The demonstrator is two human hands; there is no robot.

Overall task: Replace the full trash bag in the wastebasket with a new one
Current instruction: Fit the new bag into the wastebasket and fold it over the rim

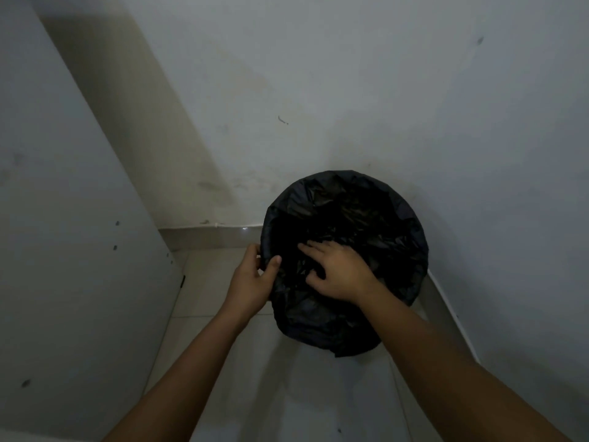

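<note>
A round wastebasket stands in the room's corner, lined with a black trash bag whose edge is folded over the rim and hangs down the outside. My left hand pinches the bag's folded edge at the basket's near-left rim, thumb on the inside. My right hand reaches into the mouth of the basket with fingers spread, pressing on the crumpled plastic inside. The basket's own wall is hidden under the bag.
A white wall rises behind the basket and another on the right. A pale cabinet panel stands close on the left. Light floor tiles run from the basket toward me.
</note>
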